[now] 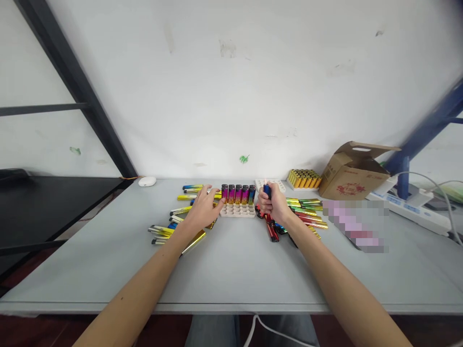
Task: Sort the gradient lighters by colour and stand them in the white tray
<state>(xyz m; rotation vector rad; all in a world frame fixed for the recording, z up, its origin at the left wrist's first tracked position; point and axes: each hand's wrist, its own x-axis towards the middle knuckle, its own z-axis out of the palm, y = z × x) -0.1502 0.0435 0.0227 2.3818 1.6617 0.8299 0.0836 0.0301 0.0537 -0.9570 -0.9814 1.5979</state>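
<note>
My right hand (274, 202) is wrapped round a blue lighter (267, 190), held upright with the thumb near its top. To the left, my left hand (205, 207) has its fingers apart and holds nothing. Its thumb is beside the end of a row of purple-to-orange lighters (238, 193), and I cannot tell if it touches them. They stand upright at the back of a white tray (238, 212) with holes in its front part. Loose yellow lighters (162, 231) lie around and under my left hand. Red lighters (272, 228) lie below my right hand.
Green and gold lighters (307, 207) lie right of my right hand. Behind are a second white tray (280, 183) and a block of yellow lighters (304, 179). A cardboard box (356, 173), a power strip (415, 214) and a blurred flat object (356, 226) are at the right. A white case (147, 181) is back left.
</note>
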